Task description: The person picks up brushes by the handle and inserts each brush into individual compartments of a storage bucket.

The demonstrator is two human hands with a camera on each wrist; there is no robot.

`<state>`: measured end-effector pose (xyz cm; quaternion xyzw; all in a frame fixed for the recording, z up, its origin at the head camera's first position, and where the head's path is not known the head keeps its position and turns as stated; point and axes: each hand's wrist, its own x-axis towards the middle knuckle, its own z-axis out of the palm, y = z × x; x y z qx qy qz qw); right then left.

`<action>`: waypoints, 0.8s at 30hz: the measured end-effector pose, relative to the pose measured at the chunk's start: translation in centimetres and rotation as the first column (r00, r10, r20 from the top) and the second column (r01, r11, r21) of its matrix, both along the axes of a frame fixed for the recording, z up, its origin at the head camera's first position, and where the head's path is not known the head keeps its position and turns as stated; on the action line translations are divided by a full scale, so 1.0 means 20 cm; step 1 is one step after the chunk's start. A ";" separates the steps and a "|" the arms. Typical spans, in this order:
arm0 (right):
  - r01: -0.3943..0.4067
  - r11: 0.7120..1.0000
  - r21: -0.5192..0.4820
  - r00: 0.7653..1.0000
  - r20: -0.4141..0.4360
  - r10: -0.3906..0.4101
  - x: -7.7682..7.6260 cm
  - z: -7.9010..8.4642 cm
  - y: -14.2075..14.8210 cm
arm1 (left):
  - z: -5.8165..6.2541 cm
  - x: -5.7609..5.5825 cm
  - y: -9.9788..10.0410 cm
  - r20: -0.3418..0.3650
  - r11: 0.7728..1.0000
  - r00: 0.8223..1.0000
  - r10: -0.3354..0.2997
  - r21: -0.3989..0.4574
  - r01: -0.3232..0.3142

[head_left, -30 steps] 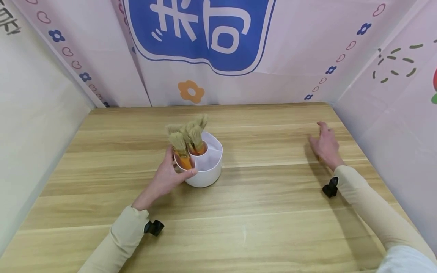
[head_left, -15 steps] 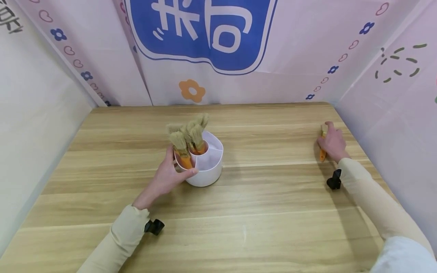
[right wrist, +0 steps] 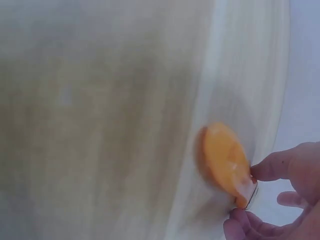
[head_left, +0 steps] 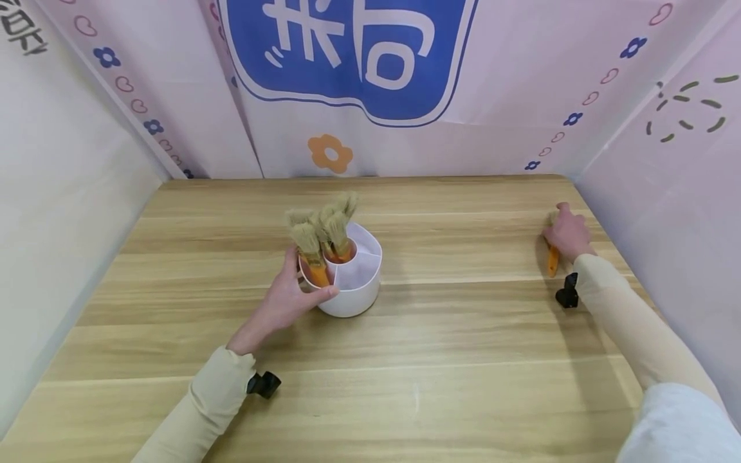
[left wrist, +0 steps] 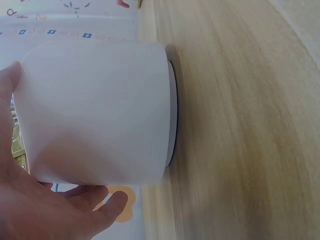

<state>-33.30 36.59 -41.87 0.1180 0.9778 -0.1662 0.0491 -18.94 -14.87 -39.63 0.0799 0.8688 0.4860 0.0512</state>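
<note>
My left hand (head_left: 283, 297) grips the rim and side of a round white divided holder (head_left: 352, 302) standing on the table, thumb at the near side. Several paintbrushes (head_left: 307, 236) stand bristles up in its left and centre compartments. In the left wrist view the holder's smooth wall (left wrist: 95, 110) fills the space beside the fingers. At the far right, my right hand (head_left: 569, 235) pinches a paintbrush with an orange handle (head_left: 553, 260), thumb on one side and fingers on the other. In the right wrist view the handle (right wrist: 224, 155) points away from the hand; the bristles are hidden.
The wooden table (head_left: 451, 360) meets a printed cloth wall (head_left: 480, 148) at the back. Side walls of cloth stand at left (head_left: 69, 212) and right (head_left: 683, 193), the right one close to my right hand. A wide stretch of tabletop lies between the hands.
My right hand has come down around the paintbrush, its outstretched fingers now pinching it and covering most of the bristles. The left hand and the holder keep their place; the head view shifts slightly.
</note>
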 end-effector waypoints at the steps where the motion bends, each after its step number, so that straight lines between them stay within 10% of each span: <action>1: 0.001 1.000 0.002 1.000 0.002 -0.001 0.00 0.00 0.00 | 0.00 0.00 0.00 0.001 1.000 1.000 -0.001 0.002 0.001; 24: -0.022 0.995 -0.099 0.992 -0.124 0.010 0.03 0.20 0.00 | 0.00 0.00 0.00 -0.013 1.000 1.000 -0.012 0.028 0.012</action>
